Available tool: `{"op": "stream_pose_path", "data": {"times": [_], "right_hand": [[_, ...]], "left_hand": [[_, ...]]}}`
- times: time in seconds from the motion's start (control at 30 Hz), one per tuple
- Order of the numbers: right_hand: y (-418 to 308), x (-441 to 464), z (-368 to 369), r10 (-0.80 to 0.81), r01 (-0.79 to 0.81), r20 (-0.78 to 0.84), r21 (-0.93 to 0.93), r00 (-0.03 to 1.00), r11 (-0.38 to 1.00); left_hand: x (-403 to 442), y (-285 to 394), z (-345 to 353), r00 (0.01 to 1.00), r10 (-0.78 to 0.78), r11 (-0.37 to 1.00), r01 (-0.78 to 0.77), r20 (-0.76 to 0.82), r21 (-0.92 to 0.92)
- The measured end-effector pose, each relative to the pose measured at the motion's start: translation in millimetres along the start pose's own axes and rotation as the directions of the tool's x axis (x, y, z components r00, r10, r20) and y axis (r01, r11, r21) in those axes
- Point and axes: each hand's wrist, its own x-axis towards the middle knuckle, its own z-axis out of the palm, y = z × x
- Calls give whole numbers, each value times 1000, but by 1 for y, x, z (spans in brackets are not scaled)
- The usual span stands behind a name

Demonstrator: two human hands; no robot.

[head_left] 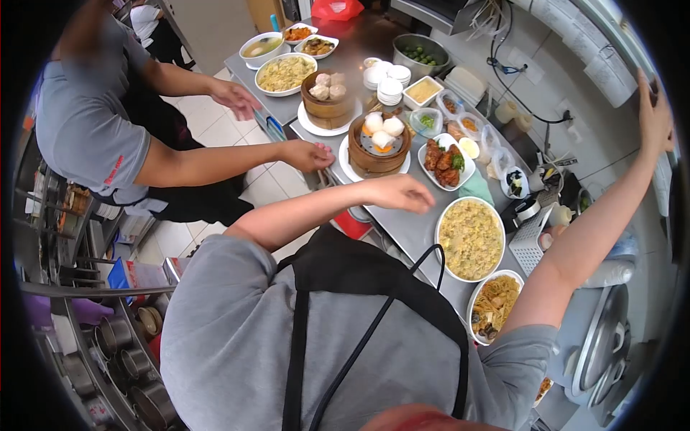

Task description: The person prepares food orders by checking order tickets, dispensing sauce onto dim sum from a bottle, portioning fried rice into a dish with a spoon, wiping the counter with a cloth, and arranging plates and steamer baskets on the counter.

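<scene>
Metal counter (408, 231) and its load: at the far end, a red plastic bag (336, 8); at far left, a soup bowl (266, 63) and an oval rice dish (280, 93); at far right, a metal bowl of greens (429, 73); midway, two round white plates (323, 131) and a squarish dish of browned pieces (468, 167); nearest, a rice platter (468, 279) and a noodle dish (471, 318).

Paper slips (609, 77) — white, hanging.

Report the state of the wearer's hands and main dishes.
Left hand: looks empty, fingers bent
Right hand: raised, fingers spread, contact unclear
Near steamer: uncovered, loaded
Far steamer: uncovered, loaded
Near rice: plated, uncovered
Noodles: plated, uncovered
Soup: in bowl, uncovered
Metal pot: uncovered, greens inside
Small white bowls: stacked
</scene>
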Motion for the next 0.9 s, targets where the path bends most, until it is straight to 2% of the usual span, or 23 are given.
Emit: {"op": "stream_pose_path", "data": {"times": [0.03, 0.07, 0.1, 0.13, 0.17, 0.2, 0.23, 0.27, 0.3, 0.33, 0.4, 0.43, 0.47, 0.5, 0.53, 0.6, 0.63, 0.67, 0.73, 0.8, 0.83, 0.87, 0.9], "right_hand": [[-6, -5, -6, -86, 68, -92, -179, 992, 981], [-14, -8, -15, -85, 70, -81, -178, 993, 981], [-20, -10, -23, -6, 10, -76, 56, 997, 998], [-26, -12, -29, 82, -64, -53, 284, 995, 957], [-32, -18, -36, 94, -37, -157, 333, 983, 942], [-32, -29, -37, 92, -41, -149, 316, 984, 948], [-35, -42, -36, 258, -117, -135, 635, 957, 764], [-38, -56, -36, 404, -147, -66, 869, 912, 473], [-55, -74, -50, 416, -196, -29, 851, 909, 488], [-80, -93, -67, 433, -242, -1, 828, 901, 506], [-111, -139, -77, 305, -266, 126, 838, 944, 476], [-118, -166, -64, 322, -332, 213, 862, 922, 382], [-126, -190, -57, 368, -468, 317, 752, 874, 464], [-130, -216, -44, 404, -558, 400, 703, 823, 440], [-125, -245, -25, 423, -595, 453, 742, 785, 309], [-108, -298, 0, 504, -664, 501, 716, 703, 215], [-104, -315, 1, 598, -751, 513, 611, 616, 251], [-99, -329, 1, 635, -801, 514, 506, 577, 319], [-93, -357, 15, 741, -817, 349, 319, 573, 481], [-100, -364, 22, 808, -930, 461, 201, 366, 307], [-106, -370, 36, 811, -908, 408, 201, 419, 368], [-122, -362, 38, 759, -873, 431, 245, 488, 421], [-115, -378, 71, 674, -778, 401, 417, 621, 469]], "left_hand": [[-14, -14, -1, 999, -30, 998, 28, -36, -49], [-29, -24, -3, 996, -58, 994, 51, -68, -97], [-45, -28, -6, 989, -121, 983, 107, -85, -148], [-62, -29, -15, 978, -186, 968, 165, -97, -190], [-77, -32, -21, 964, -231, 958, 202, -129, -202], [-90, -36, -28, 948, -275, 947, 238, -158, -216], [-100, -45, -38, 952, -270, 948, 237, -142, -214], [-109, -61, -49, 928, -320, 933, 274, -190, -232], [-119, -75, -61, 900, -367, 918, 310, -234, -249], [-127, -84, -75, 910, -356, 923, 306, -214, -235], [-138, -96, -104, 865, -392, 918, 344, -312, -199], [-141, -97, -120, 851, -395, 918, 353, -345, -182], [-144, -96, -134, 839, -393, 919, 358, -375, -163], [-147, -92, -148, 837, -369, 929, 323, -404, -179], [-151, -89, -162, 832, -347, 937, 287, -433, -198], [-162, -95, -192, 818, -378, 925, 308, -434, -225], [-168, -98, -207, 809, -385, 922, 321, -443, -215], [-173, -100, -222, 797, -392, 920, 332, -460, -208], [-181, -102, -251, 796, -386, 922, 350, -466, -165], [-182, -109, -277, 803, -377, 925, 350, -461, -148], [-182, -113, -288, 797, -383, 922, 361, -466, -142], [-177, -113, -296, 790, -386, 920, 367, -477, -137], [-171, -110, -302, 800, -363, 930, 347, -477, -125]]}}
